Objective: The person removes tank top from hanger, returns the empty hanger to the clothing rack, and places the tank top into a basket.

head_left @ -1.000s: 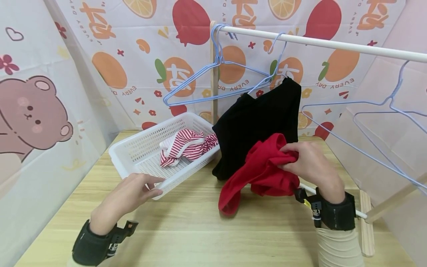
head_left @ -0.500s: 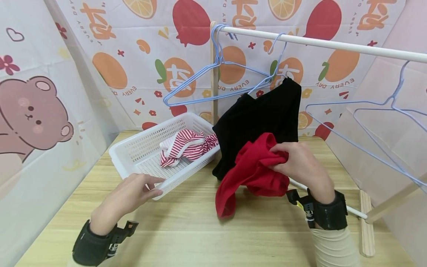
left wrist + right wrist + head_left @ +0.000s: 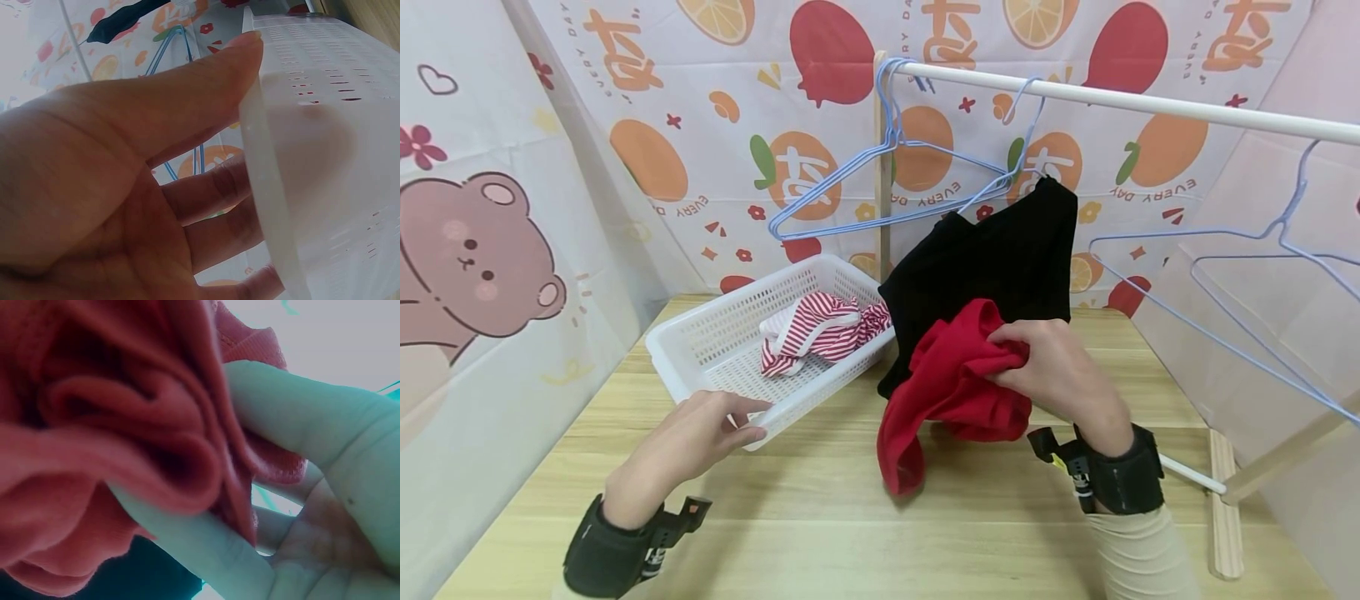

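My left hand (image 3: 700, 429) pinches the near rim of a white perforated plastic basket (image 3: 820, 392) between thumb and fingers; the left wrist view shows the thumb over the rim of the basket (image 3: 337, 156). A crumpled red-and-white striped garment (image 3: 823, 325) lies inside it. My right hand (image 3: 1056, 367) pinches a bunched red garment (image 3: 955, 379), which hangs in folds above the table. In the right wrist view the red garment (image 3: 125, 437) is gathered between thumb and fingers. Behind it a black garment (image 3: 992, 250) hangs on a blue hanger.
A white rail (image 3: 1120, 102) on a wooden stand crosses the upper right. Several blue wire hangers (image 3: 842, 171) hang at its left end, and more hangers (image 3: 1210, 233) at the right. A low white bar (image 3: 1193, 475) joins the wooden foot (image 3: 1225, 508) on the table.
My right hand has moved left with the red garment, across the front of the black garment. The left hand and basket stay in place; a right-hand hanger has shifted slightly.
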`<state>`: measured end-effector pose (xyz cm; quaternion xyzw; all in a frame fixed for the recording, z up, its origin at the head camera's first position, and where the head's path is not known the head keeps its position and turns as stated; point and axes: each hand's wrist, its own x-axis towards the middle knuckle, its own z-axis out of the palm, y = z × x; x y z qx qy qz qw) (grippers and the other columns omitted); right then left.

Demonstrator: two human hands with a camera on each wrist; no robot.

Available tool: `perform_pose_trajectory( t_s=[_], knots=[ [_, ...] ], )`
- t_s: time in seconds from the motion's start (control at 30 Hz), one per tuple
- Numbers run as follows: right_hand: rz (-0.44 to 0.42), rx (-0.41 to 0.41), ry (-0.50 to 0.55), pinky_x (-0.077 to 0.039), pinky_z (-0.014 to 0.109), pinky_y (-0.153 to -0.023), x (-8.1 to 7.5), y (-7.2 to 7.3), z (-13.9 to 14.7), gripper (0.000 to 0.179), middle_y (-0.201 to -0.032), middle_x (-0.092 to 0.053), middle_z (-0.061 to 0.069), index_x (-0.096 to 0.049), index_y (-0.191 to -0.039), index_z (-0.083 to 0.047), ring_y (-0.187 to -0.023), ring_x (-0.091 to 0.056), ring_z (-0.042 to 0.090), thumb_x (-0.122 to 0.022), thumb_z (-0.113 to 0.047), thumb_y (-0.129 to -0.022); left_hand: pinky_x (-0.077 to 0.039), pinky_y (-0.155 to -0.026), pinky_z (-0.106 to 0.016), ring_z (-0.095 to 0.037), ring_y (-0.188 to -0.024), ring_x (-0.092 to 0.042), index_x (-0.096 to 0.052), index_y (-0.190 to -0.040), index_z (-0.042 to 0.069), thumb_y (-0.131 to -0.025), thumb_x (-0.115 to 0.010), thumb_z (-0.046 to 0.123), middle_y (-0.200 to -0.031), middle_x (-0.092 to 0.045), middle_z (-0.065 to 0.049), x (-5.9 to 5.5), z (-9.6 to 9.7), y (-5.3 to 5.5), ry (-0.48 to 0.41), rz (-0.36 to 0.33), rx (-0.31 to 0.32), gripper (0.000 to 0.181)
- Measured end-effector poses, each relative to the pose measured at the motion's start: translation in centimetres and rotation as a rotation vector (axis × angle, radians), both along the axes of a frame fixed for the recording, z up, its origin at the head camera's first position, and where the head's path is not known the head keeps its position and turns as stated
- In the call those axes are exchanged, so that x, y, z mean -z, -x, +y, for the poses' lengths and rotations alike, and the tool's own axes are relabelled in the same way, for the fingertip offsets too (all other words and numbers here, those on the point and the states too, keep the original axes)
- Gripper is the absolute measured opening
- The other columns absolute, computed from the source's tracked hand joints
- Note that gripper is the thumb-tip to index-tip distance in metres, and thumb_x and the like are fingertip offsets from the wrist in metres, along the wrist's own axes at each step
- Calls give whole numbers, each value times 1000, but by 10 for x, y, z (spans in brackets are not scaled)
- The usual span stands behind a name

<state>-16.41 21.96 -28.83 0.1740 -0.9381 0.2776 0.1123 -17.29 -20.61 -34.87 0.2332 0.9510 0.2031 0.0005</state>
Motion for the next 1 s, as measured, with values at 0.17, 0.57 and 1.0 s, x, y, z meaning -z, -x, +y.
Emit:
perform_pose_trajectory(
  t_s=[0.17, 0.57, 1.0],
  knots=[
    [7, -40, 26, -64, 39, -73, 1, 2, -5, 31, -104, -74, 15, -77, -113, -5, -83, -68, 23, -85, -7, -83, -43, -55, -23, -3, -62, -57, -77, -118, 3, -87, -82, 20, -73, -68, 9, 0, 0, 1, 1, -2, 0, 36],
    [76, -74, 30, -64, 43, -76, -3, 5, -16, 32, -104, -75, 16, -77, -111, -3, -88, -69, 27, -86, -3, -80, -45, -56, -22, -2, -63, -59, -77, -118, 4, -87, -82, 20, -74, -69, 9, -1, 0, 0, -2, 8, 4, 35],
    [47, -82, 45, -64, 44, -79, -11, 8, -31, 33, -108, -74, 15, -77, -114, -5, -93, -68, 29, -85, -4, -82, -44, -56, -22, -3, -63, -59, -77, -118, 3, -87, -82, 20, -74, -68, 9, -1, -1, 0, -6, -1, 3, 35]
  ],
)
